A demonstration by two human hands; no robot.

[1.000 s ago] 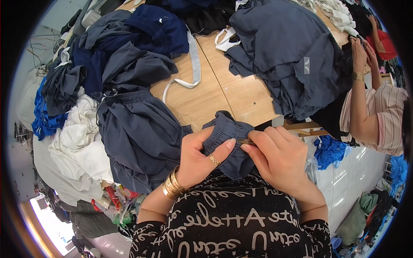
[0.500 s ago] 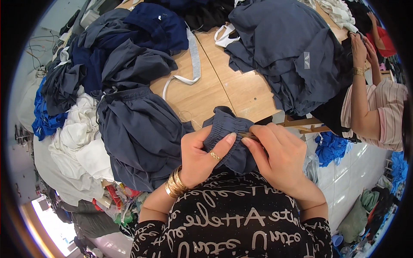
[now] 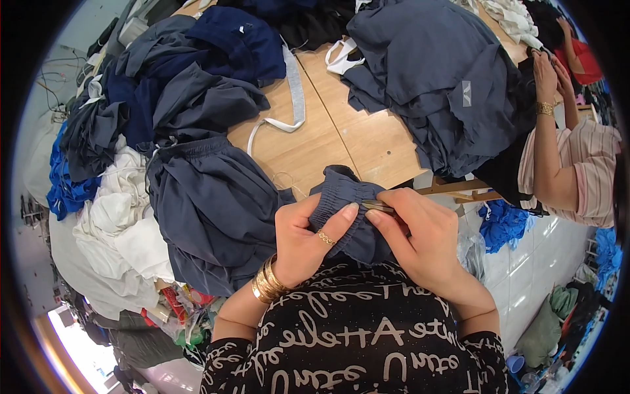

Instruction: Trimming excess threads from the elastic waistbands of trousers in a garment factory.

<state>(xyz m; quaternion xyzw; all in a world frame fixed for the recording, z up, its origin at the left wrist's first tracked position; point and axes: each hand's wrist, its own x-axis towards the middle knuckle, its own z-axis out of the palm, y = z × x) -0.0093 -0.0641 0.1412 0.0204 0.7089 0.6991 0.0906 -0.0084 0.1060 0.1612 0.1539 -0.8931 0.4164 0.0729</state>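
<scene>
My left hand [image 3: 303,238] is closed on the gathered elastic waistband of a dark grey garment [image 3: 349,192], its thumb pressed flat on the ribbed cloth. My right hand [image 3: 421,231] pinches small metal thread snips [image 3: 380,207], mostly hidden in the fingers. Their tips point left and meet the waistband close to my left thumb. The garment's lower part hangs in front of my body. Left of my hands lies a pair of dark grey elastic-waist trousers [image 3: 210,203].
Grey and navy garments [image 3: 236,39] are heaped at the far left, above white cloth [image 3: 121,213]. Another grey pile [image 3: 436,79] covers the far right of the wooden table [image 3: 315,125]. A grey-white strip [image 3: 295,92] lies between. At right, another person's arm [image 3: 551,144] is raised.
The snips and my right hand have shifted slightly left along the waistband. My left hand keeps the same hold, and the view has moved a little.
</scene>
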